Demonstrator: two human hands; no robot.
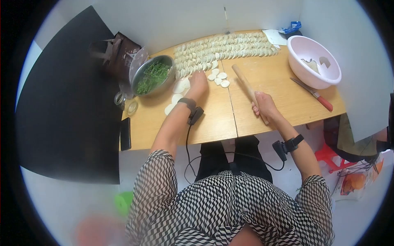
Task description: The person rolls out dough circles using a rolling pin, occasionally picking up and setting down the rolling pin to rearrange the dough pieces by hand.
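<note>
- The person sits at a wooden table (205, 123), and the work in hand looks like rolling out dumpling wrappers.
- The right hand (264, 105) has its fingers wrapped tight around the near end of a rolling pin (245, 84), which lies slanted on the table right of centre.
- The left hand (198, 84) reaches to the far side, palm down, among the small dough pieces (219, 78). Its fingers lie close together, but I cannot tell whether they pinch one.
- Flattened wrappers (175, 97) lie just left of that hand, near a metal bowl of green filling (154, 76).
- Rows of finished dumplings (223, 49) line the far edge.
- A pink bowl (314, 61) sits at far right, with a knife (314, 94) just in front of it.
- As I judge it, the next move calls for drawing one dough piece to bare table and bringing the pin over it.
</note>
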